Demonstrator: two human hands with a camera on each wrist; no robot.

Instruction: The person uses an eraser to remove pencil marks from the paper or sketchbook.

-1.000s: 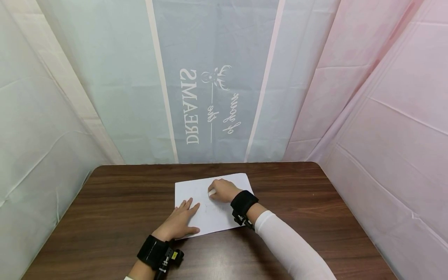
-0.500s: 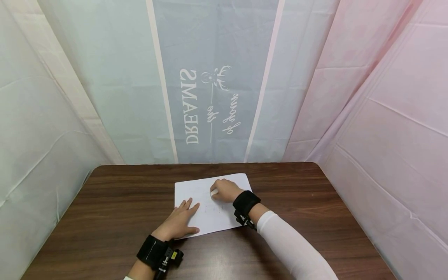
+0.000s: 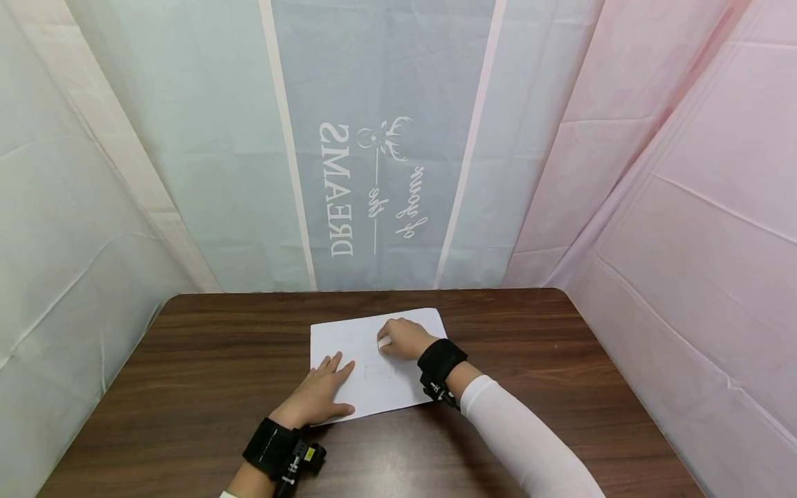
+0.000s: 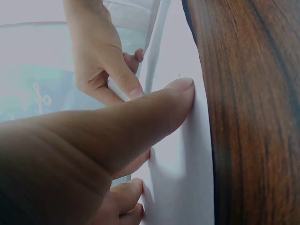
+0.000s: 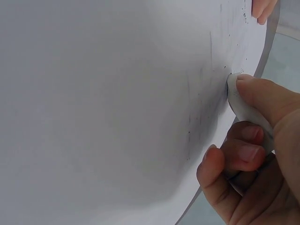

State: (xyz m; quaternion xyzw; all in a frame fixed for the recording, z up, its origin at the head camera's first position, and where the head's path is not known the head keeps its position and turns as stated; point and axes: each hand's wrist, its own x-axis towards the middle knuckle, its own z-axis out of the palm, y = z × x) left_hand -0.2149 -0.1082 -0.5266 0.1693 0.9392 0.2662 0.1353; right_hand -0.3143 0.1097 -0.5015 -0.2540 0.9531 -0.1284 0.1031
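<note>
A white sheet of paper [image 3: 389, 394] lies slightly turned on the brown table, with faint pencil-like marks [image 5: 211, 51] and dark specks near its middle. My left hand [image 3: 320, 394] rests on the sheet's left part, fingers spread and thumb by the near edge. In my right hand [image 3: 406, 339] is a white eraser [image 5: 248, 112], pinched between thumb and curled fingers. One end of the eraser touches the paper just beyond the marks. The left wrist view shows my left thumb [image 4: 140, 117] close up, partly covering the right hand behind it.
Wood-grain tabletop [image 3: 529, 387] surrounds the sheet. Behind it hangs a pale blue-grey cloth [image 3: 386, 62] with mirrored lettering. A whitish cloth [image 3: 81, 228] closes the left side and a pinkish one [image 3: 697, 228] the right. Both wrists wear black camera straps.
My right hand has shifted a little to the right across the paper with the eraser, showing more of the marks. The left hand and the sheet stay in place.
</note>
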